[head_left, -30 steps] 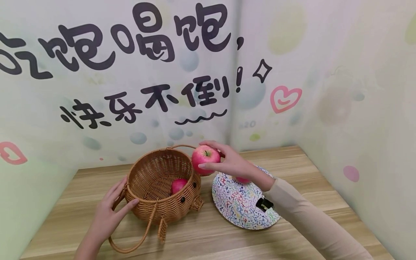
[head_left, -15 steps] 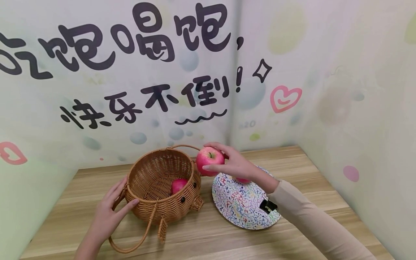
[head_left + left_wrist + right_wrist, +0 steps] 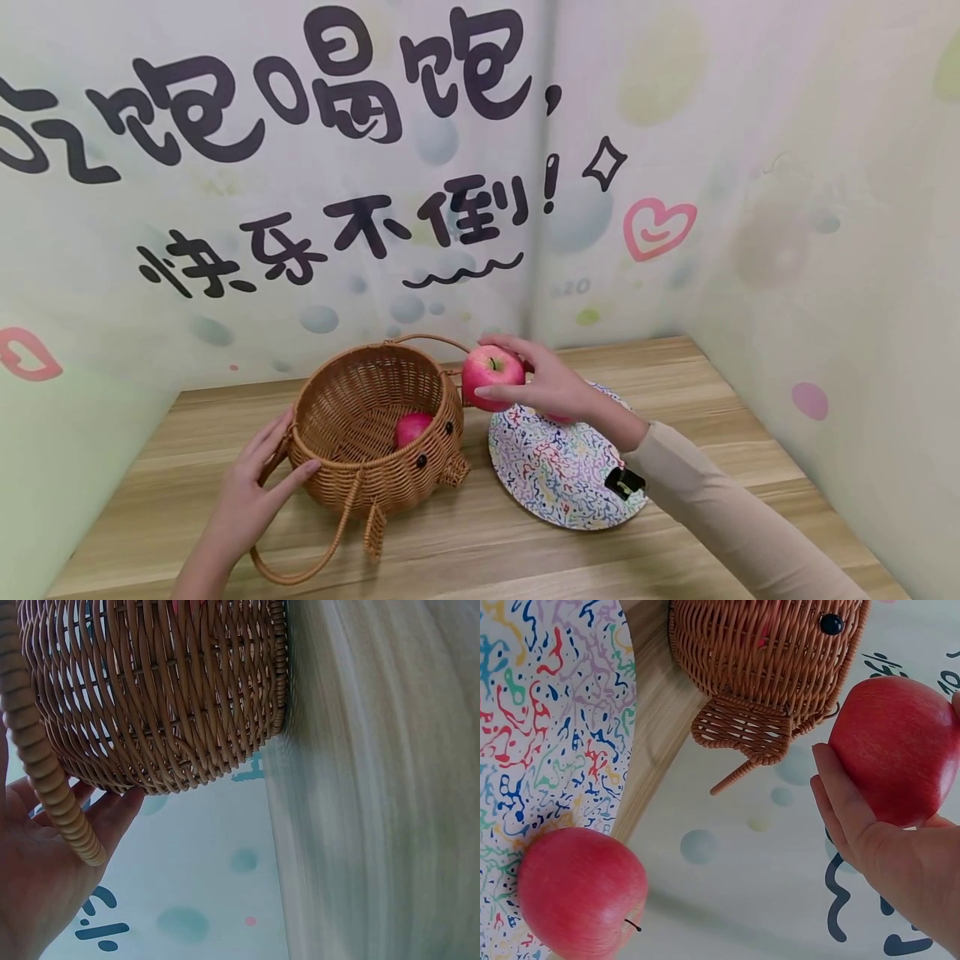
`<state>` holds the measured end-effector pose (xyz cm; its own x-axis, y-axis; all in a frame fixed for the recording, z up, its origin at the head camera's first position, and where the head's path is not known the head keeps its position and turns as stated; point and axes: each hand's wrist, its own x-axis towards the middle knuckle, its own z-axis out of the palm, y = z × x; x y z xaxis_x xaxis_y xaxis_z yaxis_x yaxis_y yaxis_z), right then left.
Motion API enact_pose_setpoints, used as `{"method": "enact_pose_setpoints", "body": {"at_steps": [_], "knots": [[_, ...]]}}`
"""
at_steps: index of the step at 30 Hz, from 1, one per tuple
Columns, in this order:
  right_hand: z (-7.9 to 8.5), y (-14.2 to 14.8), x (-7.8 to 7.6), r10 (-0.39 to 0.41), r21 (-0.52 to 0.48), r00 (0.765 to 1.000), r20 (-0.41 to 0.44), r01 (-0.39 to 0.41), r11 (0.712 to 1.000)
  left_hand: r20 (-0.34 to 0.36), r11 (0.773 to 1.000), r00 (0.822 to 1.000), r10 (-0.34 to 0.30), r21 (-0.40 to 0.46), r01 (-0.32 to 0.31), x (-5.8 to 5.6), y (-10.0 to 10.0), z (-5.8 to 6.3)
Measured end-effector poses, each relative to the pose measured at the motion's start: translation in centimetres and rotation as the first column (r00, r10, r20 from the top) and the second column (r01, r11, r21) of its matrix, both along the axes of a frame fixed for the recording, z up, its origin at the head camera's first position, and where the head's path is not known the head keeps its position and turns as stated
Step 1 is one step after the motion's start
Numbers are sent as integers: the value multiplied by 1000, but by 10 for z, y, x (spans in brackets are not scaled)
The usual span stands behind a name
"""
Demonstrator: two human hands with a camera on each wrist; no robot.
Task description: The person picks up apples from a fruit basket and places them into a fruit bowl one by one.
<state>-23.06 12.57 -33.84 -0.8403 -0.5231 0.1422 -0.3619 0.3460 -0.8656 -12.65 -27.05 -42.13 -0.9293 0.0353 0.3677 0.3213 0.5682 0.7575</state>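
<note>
My right hand grips a red apple between thumb and fingers, held in the air just right of the wicker basket. The basket has black bead eyes and a woven snout. A second apple lies inside it. My left hand rests against the basket's left side, its thumb at the rim; in the left wrist view, its fingertips touch the outer weave beside the handle. A third apple sits on a round, white, squiggle-patterned plate-like piece; in the head view, my right hand mostly hides it.
The wooden tabletop carries everything. One basket handle droops toward the front, and the other reaches toward the held apple. Printed walls close off the back and sides. A small black device is at my right wrist.
My right hand and its apple have moved right and slightly down, away from the basket's rim. My left hand and the basket have stayed in place.
</note>
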Motion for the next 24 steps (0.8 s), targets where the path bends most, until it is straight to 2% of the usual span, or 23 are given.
{"method": "enact_pose_setpoints", "body": {"at_steps": [10, 24], "knots": [[-6, 5, -1, -13, 20, 1000, -22, 13, 1000, -22, 1000, 1000, 3, -3, -3, 1, 0, -1], [-13, 9, 2, -58, 37, 998, 17, 57, 998, -5, 1000, 1000, 16, -20, -16, 0, 1, 1]]}}
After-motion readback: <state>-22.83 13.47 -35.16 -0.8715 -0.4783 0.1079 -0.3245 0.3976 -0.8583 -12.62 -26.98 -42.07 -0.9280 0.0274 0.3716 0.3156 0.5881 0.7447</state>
